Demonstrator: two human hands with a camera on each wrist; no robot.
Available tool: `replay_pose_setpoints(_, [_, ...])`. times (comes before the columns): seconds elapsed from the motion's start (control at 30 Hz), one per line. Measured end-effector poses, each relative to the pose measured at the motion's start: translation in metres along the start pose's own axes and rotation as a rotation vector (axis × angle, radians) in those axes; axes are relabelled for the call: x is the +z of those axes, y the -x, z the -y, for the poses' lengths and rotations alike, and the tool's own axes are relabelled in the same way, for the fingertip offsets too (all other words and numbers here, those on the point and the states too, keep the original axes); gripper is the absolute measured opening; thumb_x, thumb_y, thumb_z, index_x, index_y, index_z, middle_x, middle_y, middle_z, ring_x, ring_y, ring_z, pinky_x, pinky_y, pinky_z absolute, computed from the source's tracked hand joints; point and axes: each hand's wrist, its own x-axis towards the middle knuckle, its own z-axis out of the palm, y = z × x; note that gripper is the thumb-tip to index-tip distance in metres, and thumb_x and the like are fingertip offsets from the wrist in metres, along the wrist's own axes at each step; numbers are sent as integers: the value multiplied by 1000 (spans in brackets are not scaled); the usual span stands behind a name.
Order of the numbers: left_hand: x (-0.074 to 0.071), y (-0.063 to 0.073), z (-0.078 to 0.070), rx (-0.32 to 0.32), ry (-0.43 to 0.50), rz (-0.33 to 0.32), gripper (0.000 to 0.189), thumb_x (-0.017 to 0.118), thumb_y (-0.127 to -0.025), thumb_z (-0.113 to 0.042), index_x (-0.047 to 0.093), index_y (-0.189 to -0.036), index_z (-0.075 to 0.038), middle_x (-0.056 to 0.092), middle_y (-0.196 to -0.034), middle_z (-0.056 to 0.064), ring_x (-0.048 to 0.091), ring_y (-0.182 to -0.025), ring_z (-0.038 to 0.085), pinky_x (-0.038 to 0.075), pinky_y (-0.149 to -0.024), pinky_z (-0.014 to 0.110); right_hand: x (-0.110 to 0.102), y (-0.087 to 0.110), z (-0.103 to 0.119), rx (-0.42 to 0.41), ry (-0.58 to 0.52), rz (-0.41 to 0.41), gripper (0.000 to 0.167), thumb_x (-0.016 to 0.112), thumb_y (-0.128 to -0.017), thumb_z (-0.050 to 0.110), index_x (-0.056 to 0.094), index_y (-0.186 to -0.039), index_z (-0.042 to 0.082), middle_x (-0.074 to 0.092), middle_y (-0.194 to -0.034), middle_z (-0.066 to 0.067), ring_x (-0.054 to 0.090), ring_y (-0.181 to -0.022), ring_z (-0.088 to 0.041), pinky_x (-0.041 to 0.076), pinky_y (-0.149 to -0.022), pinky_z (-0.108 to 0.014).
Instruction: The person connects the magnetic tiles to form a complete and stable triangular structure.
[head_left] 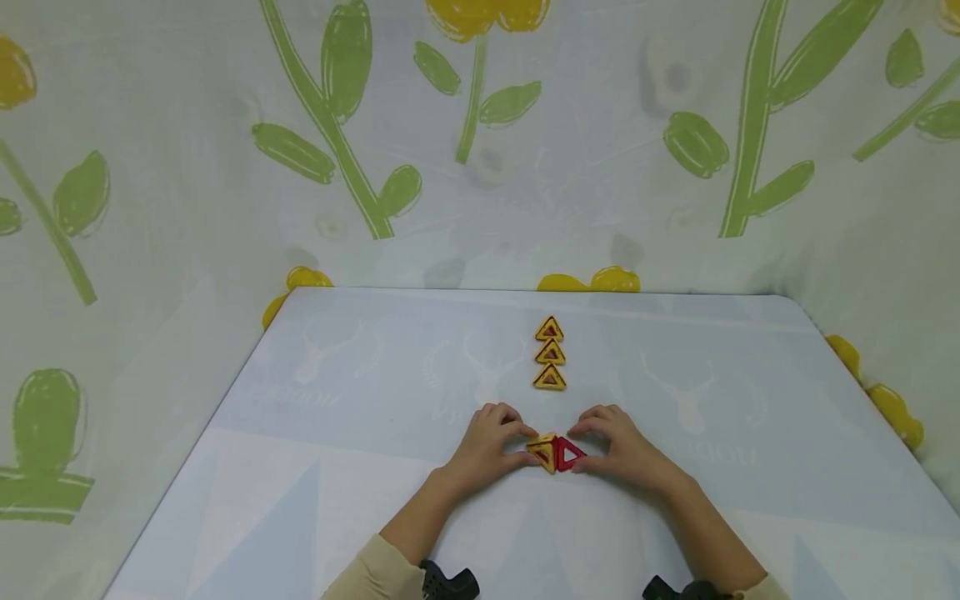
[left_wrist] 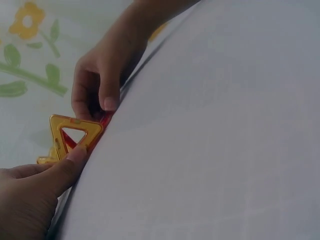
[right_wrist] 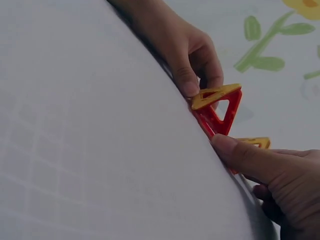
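My left hand [head_left: 491, 446] pinches a yellow triangular magnetic tile [head_left: 542, 455] between thumb and fingers near the middle of the table. My right hand [head_left: 622, 450] pinches a red triangular magnetic tile [head_left: 560, 467] just beside it, and the two colours touch. In the left wrist view the yellow tile [left_wrist: 61, 120] stands tilted up with an open centre, with red behind it. The right wrist view shows a raised red tile [right_wrist: 231, 116] leaning against the yellow one [right_wrist: 220, 96], with another red part lying along the tabletop. Fingertips hide some of the edges.
Beyond the hands, three yellow triangular pieces [head_left: 550, 353] with reddish centres lie in a column on the pale table [head_left: 420, 358]. A cloth with green leaves and yellow flowers hangs behind the table's far edge. Dark wrist straps show at both cuffs.
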Motion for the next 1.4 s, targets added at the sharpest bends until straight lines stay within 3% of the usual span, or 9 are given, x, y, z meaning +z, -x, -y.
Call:
replay_pose_setpoints(0.1, [3, 1, 2, 65, -13, -69, 29, 78, -74, -37, 72, -95, -18, 53, -95, -1, 46, -88, 13, 38, -79, 29, 2, -1, -4, -50, 17, -59, 29, 83, -71, 21, 69, -96, 18, 61, -98, 8, 48, -95, -12, 41, -81, -34])
replay_pose_setpoints(0.23, [6, 1, 4, 93, -3, -131, 25, 77, -76, -36, 73, -90, -16, 53, -91, -2, 45, -85, 12, 37, -76, 28, 4, -1, -6, -49, 54, -95, 30, 84, -68, 23, 67, -92, 19, 61, -92, 9, 46, -91, -12, 35, -79, -37])
replay_pose_setpoints(0.47, [4, 1, 2, 39, 24, -95, 23, 77, -76, -33, 74, -91, -16, 54, -91, -3, 47, -87, 12, 39, -78, 30, 7, -2, -8, 37, 56, -95, 30, 86, -64, 29, 65, -84, 21, 57, -83, 13, 40, -84, -7, 31, -73, -31])
replay_pose_setpoints(0.8, [2, 1, 1, -2, 41, -75, 22, 77, -76, -30, 71, -89, -14, 56, -94, 0, 48, -88, 14, 39, -80, 31, 13, -2, -15, -133, 30, -255, 28, 88, -61, 22, 69, -81, 19, 60, -79, 12, 44, -79, -4, 36, -70, -28])
replay_pose_setpoints(0.97, [2, 1, 1, 4, 37, -85, 22, 78, -75, -29, 70, -90, -14, 56, -93, 0, 49, -88, 15, 40, -80, 31, 19, -3, -14, -214, -68, -316, 32, 87, -60, 8, 71, -88, 11, 65, -82, 4, 50, -81, -9, 38, -73, -23])
replay_pose_setpoints(1.17, [3, 0, 1, 10, 34, -92, 22, 78, -75, -30, 70, -89, -15, 56, -93, -1, 49, -87, 14, 39, -79, 31, 27, -7, -15, -355, -178, -334, 41, 85, -56, -4, 71, -94, -2, 68, -83, -10, 56, -76, -19, 40, -69, -21])
replay_pose_setpoints(1.27, [4, 0, 0, 12, 21, -93, 22, 78, -75, -31, 70, -89, -15, 57, -92, -1, 50, -87, 14, 39, -78, 31, 30, -9, -14, -394, -154, -342, 42, 84, -55, -4, 72, -94, -2, 69, -78, -7, 57, -71, -18, 38, -69, -24])
replay_pose_setpoints(1.4, [4, 0, 0, 11, 4, -105, 22, 77, -75, -31, 70, -88, -15, 57, -92, -1, 51, -87, 15, 39, -77, 31, 32, -9, -9, -366, -72, -344, 40, 84, -58, 5, 74, -96, 4, 69, -77, 1, 56, -71, -11, 33, -71, -26])
